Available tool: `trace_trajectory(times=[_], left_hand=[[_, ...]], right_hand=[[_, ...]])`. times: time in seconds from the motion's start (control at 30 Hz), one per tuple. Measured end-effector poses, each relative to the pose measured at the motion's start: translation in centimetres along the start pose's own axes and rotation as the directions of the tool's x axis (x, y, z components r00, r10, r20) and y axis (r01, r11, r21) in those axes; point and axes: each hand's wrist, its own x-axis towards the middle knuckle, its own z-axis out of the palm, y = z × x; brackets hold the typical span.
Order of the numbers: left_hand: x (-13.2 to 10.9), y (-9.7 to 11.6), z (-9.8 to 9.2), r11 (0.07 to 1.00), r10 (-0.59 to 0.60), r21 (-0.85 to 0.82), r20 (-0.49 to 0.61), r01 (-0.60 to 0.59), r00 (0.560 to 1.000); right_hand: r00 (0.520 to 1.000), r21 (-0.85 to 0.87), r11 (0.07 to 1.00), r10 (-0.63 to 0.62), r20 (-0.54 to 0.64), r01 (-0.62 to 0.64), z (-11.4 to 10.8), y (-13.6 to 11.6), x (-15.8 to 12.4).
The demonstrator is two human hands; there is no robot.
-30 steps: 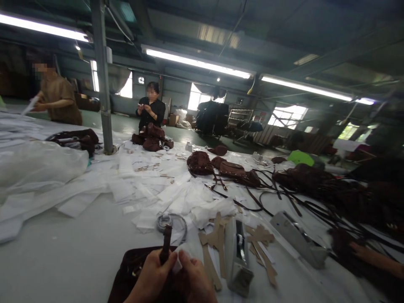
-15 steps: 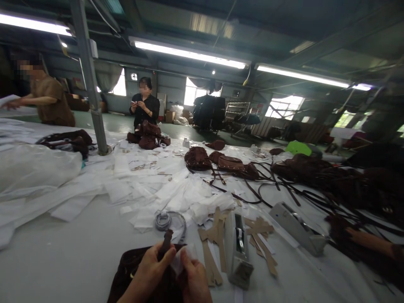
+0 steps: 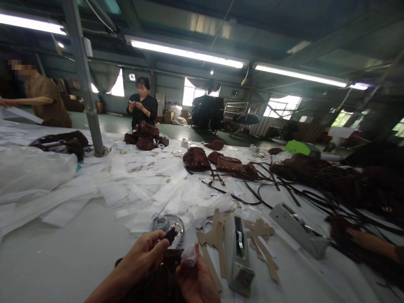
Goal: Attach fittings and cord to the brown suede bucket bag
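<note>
My left hand (image 3: pixel 143 254) is closed on a dark brown strap (image 3: pixel 171 236) that has a shiny metal ring (image 3: pixel 179 227) at its end. A crumpled piece of thin white paper (image 3: pixel 189 256) is pinched in my right hand (image 3: pixel 199 278), a little apart from the left. Beneath both hands lies a dark brown bag (image 3: pixel 158 283), largely covered by them. Just beyond the ring is a coil of grey zipper-like tape (image 3: pixel 160 221). Brown card strips (image 3: pixel 217 235) and a grey tape dispenser (image 3: pixel 236 263) stand close to the right hand.
A second tape dispenser (image 3: pixel 299 229) sits farther right, near another person's arm (image 3: pixel 375 244). Brown fringed bags (image 3: pixel 195 159) and long straps (image 3: pixel 246 201) spread across the table. White paper sheets (image 3: pixel 120 189) cover the left. Two people (image 3: pixel 143 107) stand beyond, past a metal post (image 3: pixel 83 84).
The strap in my left hand has tipped to the right, and its metal ring now shows. My right hand has drawn slightly away, its white paper now bunched smaller.
</note>
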Motion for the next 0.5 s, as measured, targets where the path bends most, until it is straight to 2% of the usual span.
trace_trajectory(times=[0.1,0.2,0.3,0.4,0.5], left_hand=[[0.2,-1.5,0.4,0.997,-0.042,-0.062,-0.028,0.040,0.999],[-0.2,-3.1,0.2,0.996,-0.069,-0.065,-0.010,0.068,0.998],[-0.8,-4.3,-0.1,0.992,-0.076,-0.097,0.011,0.076,0.997],[-1.2,-4.8,-0.1,0.988,-0.050,-0.144,0.007,0.051,0.999],[-1.5,-4.5,0.2,0.993,0.004,-0.116,0.035,0.000,0.999]], right_hand=[[1.000,-0.005,1.000,0.007,0.020,-0.007,0.2,0.0,-0.1],[0.993,-0.019,0.999,-0.040,0.109,0.042,0.2,0.2,-0.2],[0.990,-0.012,0.999,-0.028,0.138,0.030,0.3,0.1,-0.3],[0.989,-0.026,1.000,-0.003,0.148,0.007,0.4,0.0,-0.4],[0.986,-0.043,0.999,-0.022,0.165,0.029,0.5,0.0,-0.6]])
